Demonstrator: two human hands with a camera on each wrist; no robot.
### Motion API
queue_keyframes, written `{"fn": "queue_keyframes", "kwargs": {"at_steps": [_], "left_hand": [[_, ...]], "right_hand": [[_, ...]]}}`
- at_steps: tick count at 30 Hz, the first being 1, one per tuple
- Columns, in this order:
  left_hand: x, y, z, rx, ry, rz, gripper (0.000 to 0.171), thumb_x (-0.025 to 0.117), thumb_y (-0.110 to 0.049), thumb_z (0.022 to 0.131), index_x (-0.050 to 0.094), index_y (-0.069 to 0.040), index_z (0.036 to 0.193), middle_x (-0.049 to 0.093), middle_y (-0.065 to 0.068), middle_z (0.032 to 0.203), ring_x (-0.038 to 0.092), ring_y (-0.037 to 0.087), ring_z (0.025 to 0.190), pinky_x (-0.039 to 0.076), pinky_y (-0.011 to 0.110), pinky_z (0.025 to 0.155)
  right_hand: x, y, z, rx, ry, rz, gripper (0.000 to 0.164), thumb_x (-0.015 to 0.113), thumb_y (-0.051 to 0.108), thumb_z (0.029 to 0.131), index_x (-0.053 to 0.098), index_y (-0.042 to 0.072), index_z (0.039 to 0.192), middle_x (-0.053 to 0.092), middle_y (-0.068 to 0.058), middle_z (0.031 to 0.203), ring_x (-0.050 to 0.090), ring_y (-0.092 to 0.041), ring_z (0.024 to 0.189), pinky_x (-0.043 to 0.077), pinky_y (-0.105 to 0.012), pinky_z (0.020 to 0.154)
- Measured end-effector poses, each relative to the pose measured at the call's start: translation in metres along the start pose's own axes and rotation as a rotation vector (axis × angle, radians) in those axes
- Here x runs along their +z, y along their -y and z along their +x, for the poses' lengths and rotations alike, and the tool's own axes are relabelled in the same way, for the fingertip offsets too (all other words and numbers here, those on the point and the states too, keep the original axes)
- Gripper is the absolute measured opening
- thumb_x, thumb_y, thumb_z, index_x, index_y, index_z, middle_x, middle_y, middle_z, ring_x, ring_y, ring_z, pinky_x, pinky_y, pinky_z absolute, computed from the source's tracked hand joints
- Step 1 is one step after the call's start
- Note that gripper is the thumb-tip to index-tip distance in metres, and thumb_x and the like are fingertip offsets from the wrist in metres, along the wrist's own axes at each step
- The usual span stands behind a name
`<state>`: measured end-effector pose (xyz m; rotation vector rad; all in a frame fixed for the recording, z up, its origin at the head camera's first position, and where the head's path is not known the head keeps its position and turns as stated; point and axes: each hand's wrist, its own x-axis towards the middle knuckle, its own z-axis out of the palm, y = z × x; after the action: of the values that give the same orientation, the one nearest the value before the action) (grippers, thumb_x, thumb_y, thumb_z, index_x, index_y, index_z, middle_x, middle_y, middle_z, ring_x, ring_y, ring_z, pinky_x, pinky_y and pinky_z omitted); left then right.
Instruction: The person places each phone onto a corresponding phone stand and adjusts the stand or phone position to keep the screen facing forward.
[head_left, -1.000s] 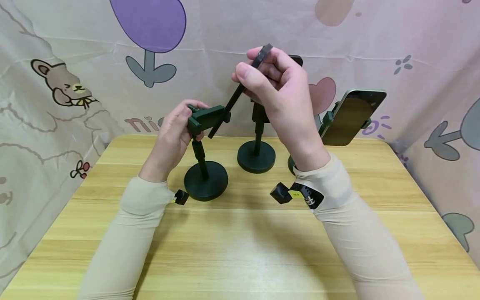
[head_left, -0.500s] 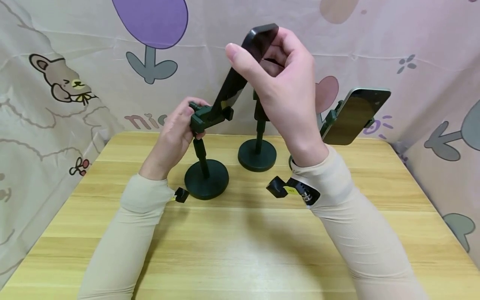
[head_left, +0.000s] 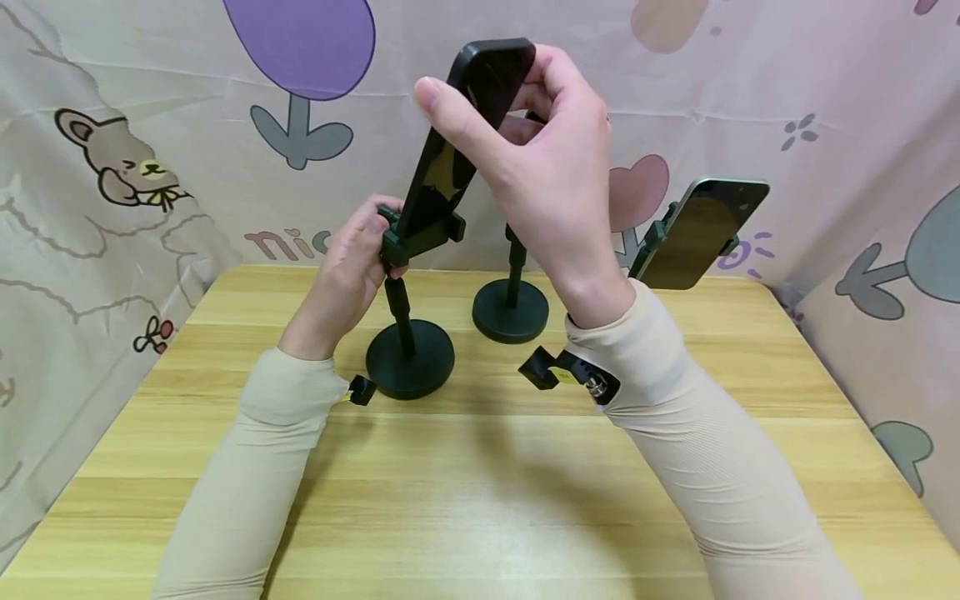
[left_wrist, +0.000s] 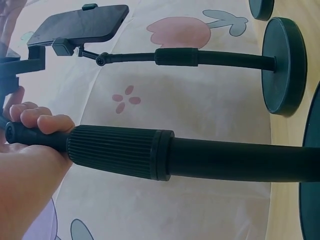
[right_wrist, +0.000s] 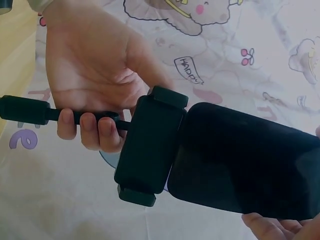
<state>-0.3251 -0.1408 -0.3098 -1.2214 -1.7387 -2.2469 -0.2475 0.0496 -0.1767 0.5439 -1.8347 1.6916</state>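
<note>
My left hand (head_left: 341,275) grips a dark green phone stand at its upper stem, just below the clamp (head_left: 427,237); the round base (head_left: 410,358) rests on the table. My right hand (head_left: 558,175) holds a black smartphone (head_left: 442,179) by its long edges, thumb on one side and fingers on the other. The phone leans upward with its lower end at the clamp. In the right wrist view, the smartphone (right_wrist: 240,160) has its end right beside the clamp (right_wrist: 150,145), and the left hand's fingers curl round the stem. The left wrist view shows the ribbed collar (left_wrist: 120,152) below that hand.
Behind stands a second stand (head_left: 510,312), partly hidden by my right hand; in the left wrist view a phone (left_wrist: 80,24) sits in its clamp. Another phone (head_left: 701,237) is clamped on a stand at the right. A printed cloth hangs behind the wooden table (head_left: 465,492).
The right hand has turned the phone from edge-on to showing its screen, then shifted it left and upright over the clamp. The left hand keeps its grip on the stand.
</note>
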Motion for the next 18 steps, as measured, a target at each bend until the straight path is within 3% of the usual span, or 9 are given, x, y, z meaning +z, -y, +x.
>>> {"fn": "queue_keyframes", "kwargs": {"at_steps": [8,18], "left_hand": [[-0.0005,0.0019,-0.0006,0.026,-0.025,0.074,0.036,0.05,-0.041,0.099,0.052,-0.01,0.118,0.038,0.014,0.093,0.038,0.023,0.075,0.032,0.031,0.062],[-0.0022,0.0,-0.0021,0.006,-0.023,0.112,0.033,0.048,-0.038,0.101,0.052,-0.01,0.119,0.038,0.014,0.097,0.039,0.023,0.079,0.034,0.033,0.063]], "right_hand": [[0.0,0.0028,-0.0025,0.032,-0.029,-0.075,0.035,0.077,0.024,0.074,0.06,0.005,0.098,0.062,-0.006,0.079,0.058,-0.019,0.071,0.049,-0.023,0.067],[-0.0009,0.0082,-0.0048,0.064,-0.018,-0.102,0.036,0.077,0.025,0.076,0.06,0.004,0.099,0.062,-0.007,0.08,0.06,-0.019,0.077,0.05,-0.025,0.073]]}}
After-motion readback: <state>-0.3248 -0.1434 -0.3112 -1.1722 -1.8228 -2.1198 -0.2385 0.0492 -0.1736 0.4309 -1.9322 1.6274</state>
